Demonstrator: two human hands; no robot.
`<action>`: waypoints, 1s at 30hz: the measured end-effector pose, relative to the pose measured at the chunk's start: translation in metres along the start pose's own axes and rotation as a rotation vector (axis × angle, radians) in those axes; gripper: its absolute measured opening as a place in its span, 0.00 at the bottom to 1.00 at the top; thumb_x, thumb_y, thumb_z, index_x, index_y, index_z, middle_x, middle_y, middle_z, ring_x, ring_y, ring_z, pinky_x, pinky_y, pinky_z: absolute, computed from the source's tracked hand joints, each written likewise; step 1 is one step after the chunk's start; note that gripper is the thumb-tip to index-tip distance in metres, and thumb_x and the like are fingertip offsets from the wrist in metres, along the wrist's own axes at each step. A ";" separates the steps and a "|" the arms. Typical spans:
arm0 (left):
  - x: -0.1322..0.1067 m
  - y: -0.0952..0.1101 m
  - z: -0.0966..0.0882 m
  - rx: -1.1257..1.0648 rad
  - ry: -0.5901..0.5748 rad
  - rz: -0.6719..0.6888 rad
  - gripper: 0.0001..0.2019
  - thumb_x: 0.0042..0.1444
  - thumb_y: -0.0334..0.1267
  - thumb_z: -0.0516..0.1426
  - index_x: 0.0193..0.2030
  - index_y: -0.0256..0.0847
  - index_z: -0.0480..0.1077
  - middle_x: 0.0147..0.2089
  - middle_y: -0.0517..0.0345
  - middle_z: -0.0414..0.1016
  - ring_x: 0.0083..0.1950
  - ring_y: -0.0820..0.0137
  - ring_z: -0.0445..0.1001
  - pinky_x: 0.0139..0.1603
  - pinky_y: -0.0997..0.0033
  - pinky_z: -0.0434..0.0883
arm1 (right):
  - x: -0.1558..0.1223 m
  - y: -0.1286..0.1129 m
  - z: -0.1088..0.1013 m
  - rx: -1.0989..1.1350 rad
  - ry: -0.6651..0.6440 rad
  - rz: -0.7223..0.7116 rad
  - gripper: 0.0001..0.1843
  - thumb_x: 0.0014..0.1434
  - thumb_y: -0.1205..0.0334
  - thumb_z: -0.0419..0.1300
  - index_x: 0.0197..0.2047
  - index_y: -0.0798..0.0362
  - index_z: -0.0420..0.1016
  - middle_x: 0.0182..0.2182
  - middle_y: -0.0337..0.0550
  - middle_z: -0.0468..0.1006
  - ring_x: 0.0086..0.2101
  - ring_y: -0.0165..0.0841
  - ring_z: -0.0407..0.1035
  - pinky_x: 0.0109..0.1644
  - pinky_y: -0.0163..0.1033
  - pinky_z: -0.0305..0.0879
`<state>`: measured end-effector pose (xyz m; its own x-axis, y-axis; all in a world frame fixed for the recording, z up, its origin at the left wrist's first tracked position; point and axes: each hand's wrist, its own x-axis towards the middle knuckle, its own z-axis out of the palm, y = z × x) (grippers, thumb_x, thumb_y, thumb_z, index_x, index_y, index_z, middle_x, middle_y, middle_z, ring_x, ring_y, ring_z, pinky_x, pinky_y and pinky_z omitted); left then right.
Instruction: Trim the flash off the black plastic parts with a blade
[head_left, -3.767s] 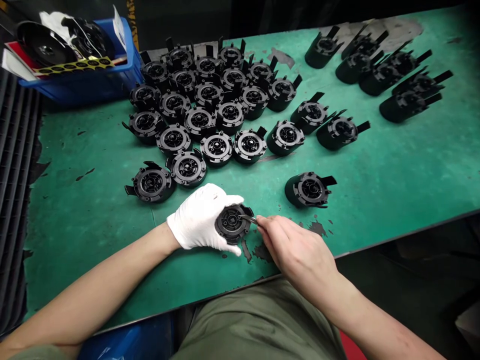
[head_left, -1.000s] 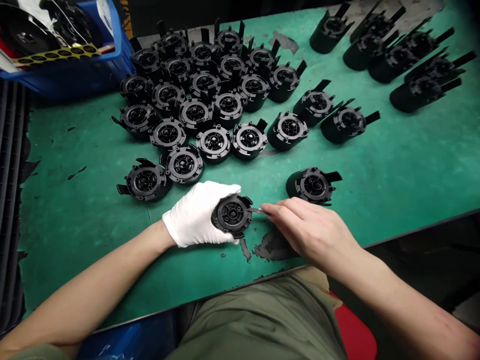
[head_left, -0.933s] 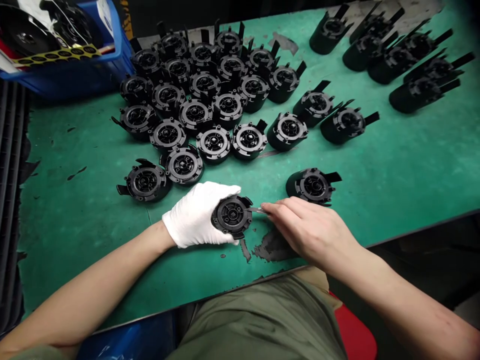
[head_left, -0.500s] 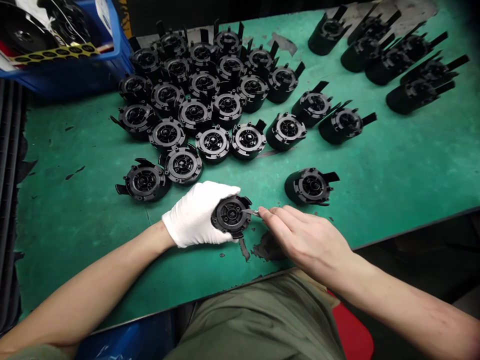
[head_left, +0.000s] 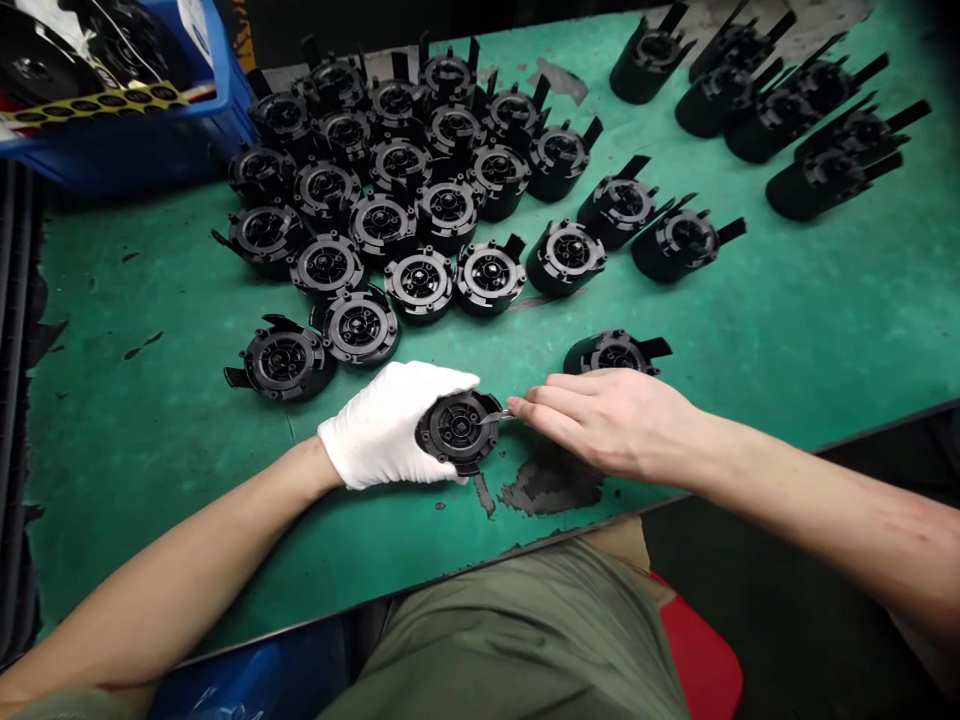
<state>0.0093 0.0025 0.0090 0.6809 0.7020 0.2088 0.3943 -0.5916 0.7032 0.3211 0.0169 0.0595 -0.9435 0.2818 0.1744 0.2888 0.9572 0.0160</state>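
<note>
My left hand (head_left: 390, 425), in a white glove, is wrapped round a round black plastic part (head_left: 459, 430) and holds it just above the green table (head_left: 787, 320) near the front edge. My bare right hand (head_left: 607, 420) is pinched on a thin metal tool (head_left: 504, 415) whose tip touches the right rim of that part. One more black part (head_left: 611, 352) lies just behind my right hand, partly hidden by it.
Several identical black parts (head_left: 397, 190) stand packed together at the back left, others (head_left: 795, 110) lie on their sides at the back right. A blue bin (head_left: 135, 130) sits at the far left corner. Worn dark patches (head_left: 551, 485) mark the table's front edge.
My right hand has swung from a low approach to a flatter one from the right, its forearm now lying across the table edge. The tool tip stays at the part's rim. The view shifted slightly.
</note>
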 end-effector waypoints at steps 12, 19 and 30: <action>0.003 0.004 -0.002 -0.005 0.008 0.001 0.41 0.51 0.59 0.75 0.67 0.42 0.72 0.59 0.44 0.85 0.61 0.48 0.85 0.66 0.48 0.80 | -0.004 -0.023 0.009 0.010 -0.054 0.269 0.12 0.81 0.63 0.52 0.56 0.59 0.75 0.33 0.40 0.75 0.32 0.33 0.69 0.32 0.42 0.55; 0.002 0.003 -0.005 -0.013 -0.029 -0.015 0.43 0.49 0.57 0.76 0.68 0.42 0.73 0.61 0.44 0.85 0.62 0.48 0.85 0.69 0.48 0.79 | 0.003 -0.016 0.003 0.051 -0.149 0.214 0.13 0.80 0.66 0.52 0.42 0.54 0.74 0.31 0.39 0.71 0.29 0.32 0.63 0.32 0.42 0.52; 0.002 0.002 -0.007 -0.006 -0.039 -0.003 0.42 0.50 0.55 0.76 0.69 0.41 0.72 0.62 0.44 0.84 0.63 0.48 0.84 0.70 0.50 0.78 | -0.002 -0.019 0.009 0.010 -0.140 0.227 0.08 0.76 0.71 0.54 0.48 0.55 0.75 0.33 0.40 0.72 0.30 0.33 0.65 0.33 0.41 0.55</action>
<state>0.0075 0.0050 0.0156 0.7032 0.6877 0.1806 0.3926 -0.5874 0.7077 0.3165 -0.0013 0.0503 -0.8682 0.4951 0.0344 0.4948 0.8688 -0.0182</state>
